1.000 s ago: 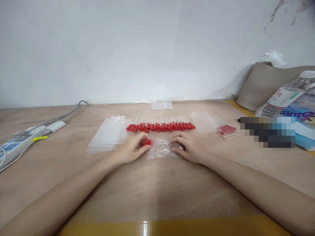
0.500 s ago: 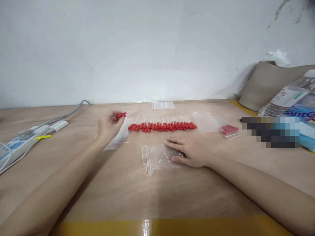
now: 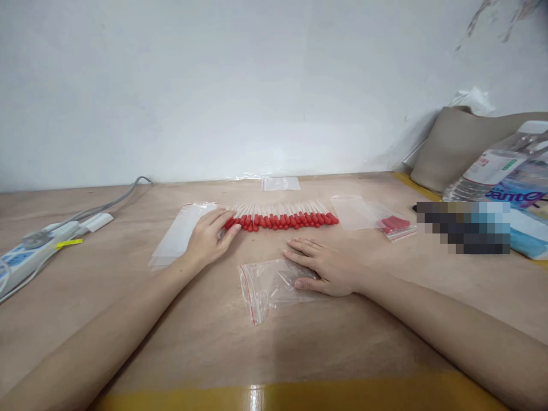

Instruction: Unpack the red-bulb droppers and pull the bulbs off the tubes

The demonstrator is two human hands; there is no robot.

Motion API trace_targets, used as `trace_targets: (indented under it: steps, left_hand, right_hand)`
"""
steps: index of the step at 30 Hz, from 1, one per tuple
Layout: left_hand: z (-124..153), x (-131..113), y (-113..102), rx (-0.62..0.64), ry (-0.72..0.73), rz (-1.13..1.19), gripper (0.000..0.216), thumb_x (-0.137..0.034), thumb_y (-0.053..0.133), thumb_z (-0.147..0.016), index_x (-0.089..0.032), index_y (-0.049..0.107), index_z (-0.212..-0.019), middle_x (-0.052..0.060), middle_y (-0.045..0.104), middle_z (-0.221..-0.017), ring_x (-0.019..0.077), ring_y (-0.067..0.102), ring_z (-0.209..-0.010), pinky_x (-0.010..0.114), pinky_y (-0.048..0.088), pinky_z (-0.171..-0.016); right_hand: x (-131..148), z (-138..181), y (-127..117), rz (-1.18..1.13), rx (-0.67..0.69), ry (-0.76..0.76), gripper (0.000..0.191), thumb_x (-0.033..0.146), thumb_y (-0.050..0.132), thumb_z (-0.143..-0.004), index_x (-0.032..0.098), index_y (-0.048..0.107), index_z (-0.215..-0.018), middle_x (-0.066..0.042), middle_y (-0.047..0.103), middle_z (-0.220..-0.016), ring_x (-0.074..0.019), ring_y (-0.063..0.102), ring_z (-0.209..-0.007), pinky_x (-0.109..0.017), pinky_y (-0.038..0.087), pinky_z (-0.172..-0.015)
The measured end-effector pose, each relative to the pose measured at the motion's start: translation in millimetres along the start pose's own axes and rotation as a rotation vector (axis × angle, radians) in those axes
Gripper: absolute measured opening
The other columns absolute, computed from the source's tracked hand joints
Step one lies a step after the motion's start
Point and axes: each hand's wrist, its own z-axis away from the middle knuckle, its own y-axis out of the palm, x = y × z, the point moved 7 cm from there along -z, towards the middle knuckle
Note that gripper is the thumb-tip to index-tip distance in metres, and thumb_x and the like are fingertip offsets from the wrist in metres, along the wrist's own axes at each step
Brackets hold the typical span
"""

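Note:
A row of several red-tipped clear droppers [image 3: 282, 218] lies across the middle of the wooden table [image 3: 274, 337]. My left hand [image 3: 209, 237] rests flat at the row's left end, fingers stretched out and touching the nearest red tips, on the edge of a stack of clear bags [image 3: 180, 233]. My right hand [image 3: 325, 265] lies flat with fingers apart on the right part of a clear zip bag [image 3: 269, 284] with a red seal line, pinning it to the table.
A power strip [image 3: 25, 257] with a grey cable sits at the far left. Another clear bag [image 3: 353, 212] and a small bag of red parts [image 3: 396, 225] lie right of the row. A water bottle [image 3: 492, 165], a beige pouch [image 3: 454, 145] and blue packs are at the right.
My left hand came down from holding a red-tipped dropper in the air to resting at the row's left end, the dropper no longer in it. The zip bag slid nearer and turned.

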Motion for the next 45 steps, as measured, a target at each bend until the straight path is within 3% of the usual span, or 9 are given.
trace_targets:
  steps: [8,12,15,22,25,31,39,42,45]
  left_hand:
    - [33.2,-100.3,28.9,0.552,0.244,0.282,0.041,-0.029,0.033,-0.092,-0.027,0.036,-0.133,0.003,0.037,-0.138,0.0199,0.028,-0.131,0.046,0.026,-0.107]
    - [44.3,-95.3,45.9,0.674,0.299,0.192,0.051,-0.034,0.032,-0.093,-0.027,0.015,-0.14,0.004,0.022,-0.145,0.0203,0.017,-0.134,0.05,0.01,-0.11]
    - [47.8,-84.2,49.3,0.748,0.311,0.172,0.054,-0.037,0.03,-0.093,-0.026,0.008,-0.141,0.005,0.019,-0.145,0.0207,0.014,-0.135,0.05,0.005,-0.11]
    - [45.8,-72.2,41.4,0.872,0.419,0.162,0.065,-0.047,0.038,-0.088,-0.027,0.004,-0.14,0.007,0.013,-0.146,0.0237,0.011,-0.135,0.05,-0.001,-0.109]
    - [45.6,-68.2,40.8,0.878,0.44,0.153,0.074,-0.052,0.042,-0.084,-0.025,0.003,-0.141,0.008,0.011,-0.146,0.0257,0.01,-0.135,0.051,-0.004,-0.108]
    - [47.2,-72.2,42.9,0.853,0.474,0.151,0.082,-0.058,0.044,-0.08,-0.022,0.001,-0.141,0.009,0.009,-0.147,0.0276,0.009,-0.135,0.052,-0.006,-0.107]
    - [36.2,-66.3,37.4,0.632,0.28,0.292,0.076,-0.053,0.044,-0.083,-0.022,0.008,-0.142,0.005,0.014,-0.147,0.0242,0.01,-0.135,0.044,0.009,-0.111]
    - [33.6,-53.0,36.3,0.541,0.141,0.323,0.058,-0.042,0.031,-0.091,-0.021,0.011,-0.141,0.004,0.015,-0.147,0.0206,0.011,-0.136,0.04,0.016,-0.111]
    - [32.3,-43.8,35.9,0.464,0.06,0.319,0.055,-0.04,0.029,-0.092,-0.021,0.012,-0.141,0.004,0.014,-0.148,0.0204,0.01,-0.136,0.04,0.014,-0.111]
  right_hand:
    - [-9.9,3.0,-3.0,0.051,-0.136,0.108,0.067,0.054,0.045,-0.081,0.017,0.033,-0.136,-0.015,0.033,-0.139,-0.0287,0.032,-0.127,-0.049,0.032,-0.102]
    - [1.8,4.2,-10.0,-0.002,-0.201,-0.058,0.059,0.041,0.045,-0.086,0.021,0.025,-0.139,-0.009,0.036,-0.139,-0.0203,0.035,-0.127,-0.041,0.035,-0.103]
    - [14.6,4.3,-5.2,-0.063,-0.047,-0.229,0.053,0.036,0.043,-0.088,0.023,0.028,-0.137,-0.005,0.033,-0.141,-0.017,0.028,-0.13,-0.038,0.028,-0.107]
    - [-4.5,9.7,-3.8,-0.189,0.239,-0.157,0.067,0.047,0.056,-0.078,0.029,0.028,-0.136,-0.004,0.026,-0.143,-0.0206,0.019,-0.133,-0.046,0.014,-0.11]
    - [-11.6,9.7,-7.2,-0.272,0.206,-0.103,0.063,0.047,0.062,-0.073,0.028,0.041,-0.129,-0.005,0.035,-0.139,-0.0219,0.027,-0.131,-0.046,0.02,-0.108]
    - [-35.2,-4.3,-17.4,-0.406,-0.227,0.289,0.039,0.043,0.066,-0.069,0.017,0.064,-0.097,-0.008,0.063,-0.096,-0.0172,0.058,-0.086,-0.032,0.047,-0.075]
    - [-35.2,-9.5,-9.1,-0.443,-0.161,0.448,0.023,0.037,0.069,-0.063,0.017,0.058,-0.065,-0.001,0.057,-0.068,-0.0129,0.052,-0.062,-0.025,0.04,-0.053]
    - [-38.8,-7.6,-37.0,-0.557,-0.322,0.405,0.022,0.037,0.063,-0.067,0.018,0.054,-0.065,0.0,0.058,-0.064,-0.0126,0.053,-0.06,-0.025,0.041,-0.055]
    - [-68.5,10.9,-83.1,-0.427,-0.673,0.495,0.023,0.041,0.059,-0.069,0.019,0.052,-0.068,-0.002,0.059,-0.068,-0.0142,0.054,-0.063,-0.027,0.042,-0.058]
